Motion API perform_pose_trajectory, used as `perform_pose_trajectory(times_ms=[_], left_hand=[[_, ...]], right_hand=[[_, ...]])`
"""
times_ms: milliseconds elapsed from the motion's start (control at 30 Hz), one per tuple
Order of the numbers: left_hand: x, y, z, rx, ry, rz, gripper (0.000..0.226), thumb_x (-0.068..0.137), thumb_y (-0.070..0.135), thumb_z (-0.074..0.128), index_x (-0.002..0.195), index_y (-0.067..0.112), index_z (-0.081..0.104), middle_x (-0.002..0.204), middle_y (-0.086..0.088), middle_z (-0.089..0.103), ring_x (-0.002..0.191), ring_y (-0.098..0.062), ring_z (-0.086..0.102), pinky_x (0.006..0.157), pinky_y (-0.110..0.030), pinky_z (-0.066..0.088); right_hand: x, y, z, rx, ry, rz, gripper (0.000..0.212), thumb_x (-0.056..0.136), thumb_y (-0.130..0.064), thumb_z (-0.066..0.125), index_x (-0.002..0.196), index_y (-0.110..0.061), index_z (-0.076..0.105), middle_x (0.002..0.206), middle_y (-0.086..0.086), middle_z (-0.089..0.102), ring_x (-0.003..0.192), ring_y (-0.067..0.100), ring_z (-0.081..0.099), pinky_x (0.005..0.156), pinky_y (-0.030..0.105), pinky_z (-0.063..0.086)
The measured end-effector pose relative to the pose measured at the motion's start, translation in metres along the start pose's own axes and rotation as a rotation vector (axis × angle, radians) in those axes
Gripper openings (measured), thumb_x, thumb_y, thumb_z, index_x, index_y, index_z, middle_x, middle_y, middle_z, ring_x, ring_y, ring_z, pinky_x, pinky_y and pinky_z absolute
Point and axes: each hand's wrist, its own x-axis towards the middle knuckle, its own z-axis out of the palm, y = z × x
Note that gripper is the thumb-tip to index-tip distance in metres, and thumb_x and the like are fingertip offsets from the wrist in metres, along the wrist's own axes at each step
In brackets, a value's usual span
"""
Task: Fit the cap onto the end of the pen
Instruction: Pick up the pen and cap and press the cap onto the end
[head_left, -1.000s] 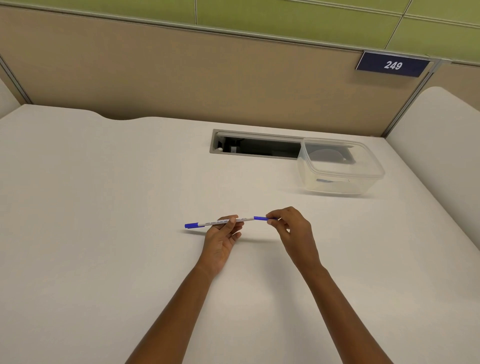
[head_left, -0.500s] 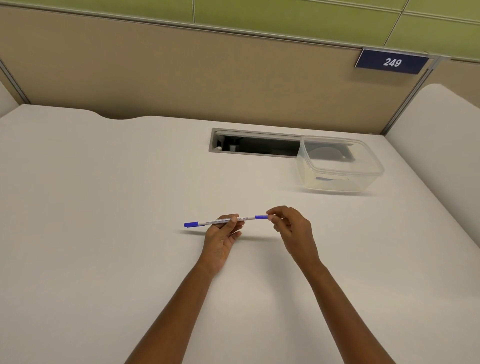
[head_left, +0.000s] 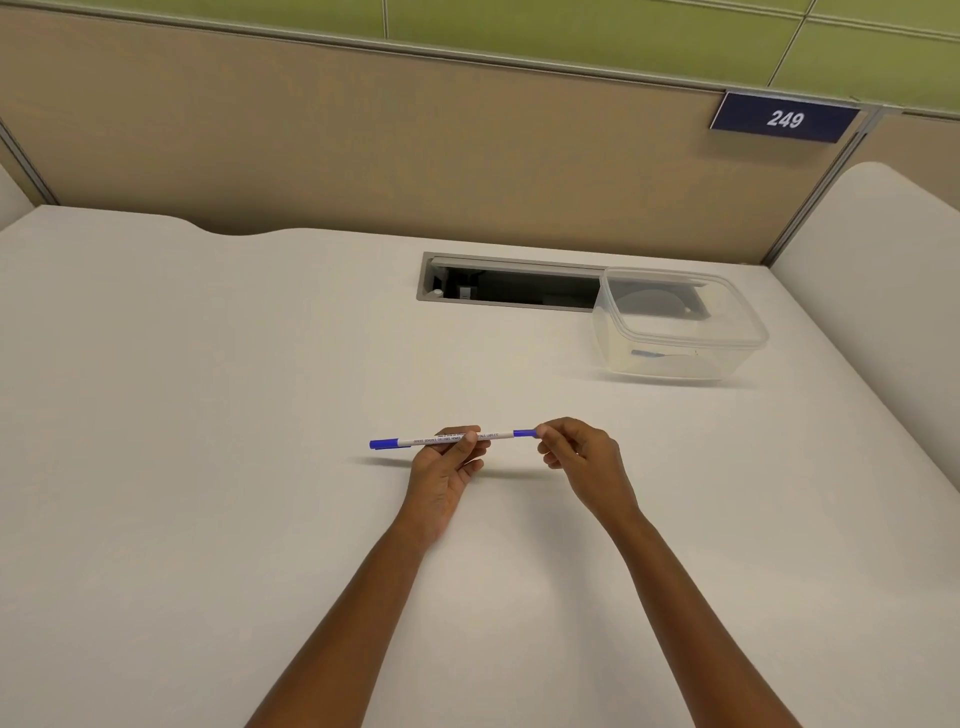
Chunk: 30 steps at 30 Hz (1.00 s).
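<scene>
A white pen with printed text is held level just above the white desk. My left hand grips the middle of the barrel between thumb and fingers. A blue cap with a clip sits on the pen's left end. The short blue piece at the right end is pinched by the fingertips of my right hand; its tip is hidden by those fingers.
A clear plastic container with something blue inside stands at the back right. Beside it a cable slot opens in the desk. A beige partition with a sign reading 249 closes off the back.
</scene>
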Motion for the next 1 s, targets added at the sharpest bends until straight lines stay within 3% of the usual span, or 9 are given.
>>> perform_pose_trajectory(times_ms=[100,233,400,533,667,800,900,1000], left_hand=[[-0.0007,0.0004,0.0002,0.001,-0.005,0.002,0.015,0.089,0.005,0.049,0.083,0.012,0.061,0.061,0.007,0.071,0.063,-0.002,0.066,0.058,-0.013,0.052],[-0.0009,0.0007,0.0005,0.006,0.0,0.003,0.015,0.089,0.005,0.049,0.083,0.012,0.061,0.061,0.007,0.071,0.062,-0.001,0.066,0.058,-0.013,0.052],[-0.0014,0.0005,0.0008,0.006,-0.007,0.006,0.016,0.089,0.004,0.049,0.083,0.012,0.061,0.061,0.006,0.071,0.062,-0.002,0.066,0.058,-0.013,0.052],[-0.001,0.0002,0.001,0.023,-0.01,0.01,0.016,0.089,0.004,0.048,0.082,0.012,0.061,0.061,0.007,0.071,0.063,-0.002,0.066,0.058,-0.013,0.051],[-0.0005,0.0001,0.0008,0.031,-0.011,0.01,0.017,0.089,0.004,0.049,0.082,0.013,0.061,0.061,0.007,0.071,0.063,-0.002,0.066,0.06,-0.014,0.051],[-0.0005,-0.0004,0.0007,0.029,-0.011,0.012,0.016,0.089,0.004,0.049,0.082,0.012,0.061,0.061,0.007,0.071,0.062,-0.001,0.065,0.058,-0.013,0.051],[-0.0001,-0.0006,0.0006,0.034,-0.013,0.013,0.016,0.089,0.004,0.049,0.082,0.012,0.061,0.061,0.008,0.071,0.063,-0.001,0.065,0.058,-0.013,0.051],[0.0,-0.0009,0.0004,0.036,-0.012,0.013,0.016,0.089,0.004,0.049,0.083,0.012,0.061,0.061,0.007,0.071,0.063,-0.002,0.066,0.058,-0.013,0.051]], right_hand=[[-0.0011,-0.0006,0.0005,0.053,0.007,0.008,0.009,0.089,-0.018,0.055,0.091,-0.02,0.064,0.068,-0.005,0.063,0.055,0.0,0.059,0.065,0.015,0.052],[-0.002,-0.0025,-0.0002,0.082,-0.018,0.002,0.018,0.087,-0.003,0.056,0.095,-0.018,0.061,0.072,-0.001,0.061,0.065,0.015,0.061,0.074,0.028,0.053],[-0.0025,-0.0012,-0.0001,0.074,-0.007,0.008,0.014,0.088,-0.007,0.054,0.086,-0.018,0.064,0.071,-0.004,0.064,0.062,0.007,0.061,0.063,0.01,0.052],[-0.003,0.0021,0.0004,0.051,0.004,0.004,0.009,0.088,-0.012,0.057,0.092,-0.019,0.062,0.069,-0.005,0.063,0.06,0.003,0.061,0.069,0.02,0.053],[-0.0038,0.0042,0.0005,0.059,0.002,0.004,0.014,0.088,-0.006,0.052,0.088,-0.016,0.061,0.069,-0.005,0.063,0.06,0.004,0.061,0.063,0.012,0.051],[-0.0037,0.0043,0.0014,0.056,0.007,0.018,0.013,0.091,-0.016,0.052,0.081,-0.018,0.06,0.068,-0.003,0.063,0.062,0.01,0.06,0.061,0.011,0.05],[-0.0033,0.0052,0.0017,0.039,0.004,0.023,0.009,0.091,-0.022,0.052,0.085,-0.023,0.059,0.069,-0.006,0.064,0.059,0.002,0.06,0.064,0.014,0.05],[-0.0041,0.0068,0.0016,0.04,0.005,0.01,0.014,0.092,-0.015,0.049,0.086,-0.025,0.057,0.07,-0.006,0.064,0.056,-0.002,0.059,0.064,0.014,0.05]])
